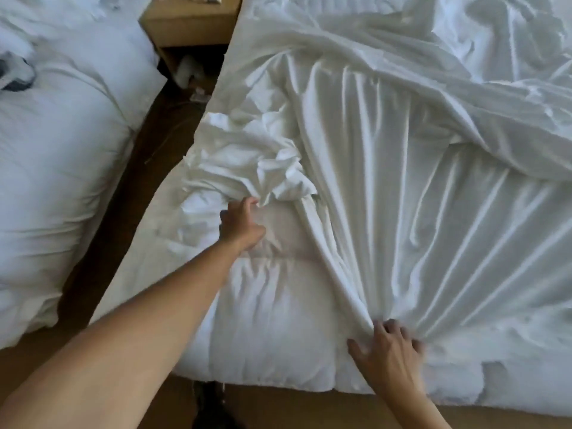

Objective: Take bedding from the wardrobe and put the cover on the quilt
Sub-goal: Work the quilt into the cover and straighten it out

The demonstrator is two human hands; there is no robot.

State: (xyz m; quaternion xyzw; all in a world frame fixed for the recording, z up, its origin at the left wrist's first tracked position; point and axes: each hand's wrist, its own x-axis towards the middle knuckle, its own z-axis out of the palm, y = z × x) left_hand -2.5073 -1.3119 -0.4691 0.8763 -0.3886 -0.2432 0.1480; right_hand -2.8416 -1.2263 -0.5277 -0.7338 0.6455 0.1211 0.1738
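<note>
Head view puts us at the foot of the bed (pixel 145 230), with the bedding already out and spread, so we judge the fetching from the wardrobe done; the wardrobe itself is out of sight. The quilt (pixel 269 298) lies flat across the mattress, its near left corner and a broad padded strip bare. The cover (pixel 387 187) lies on top of the rest, drawn into long pleats towards us on the right and crumpled into a heap on the left.

Our left hand (pixel 240 222) reaches forward to that heap, its fingers curled into the bunched edge and pinching it. Our right hand (pixel 385 348) sits near the foot edge where the pleats converge, its fingers closed on the gathered cloth, thumb stretched out to the side.

By our reckoning the covering is partway. We cannot tell from here whether the quilt sits inside the cover on the far side or merely under it. What is left, as we see it: bring the crumpled left side down over the bare corner, draw the edge to the foot, then smooth the folds.

A second bed (pixel 62 150) stands to the left across a strip of floor (pixel 148 144), with a nightstand (pixel 192 23) between the heads.
</note>
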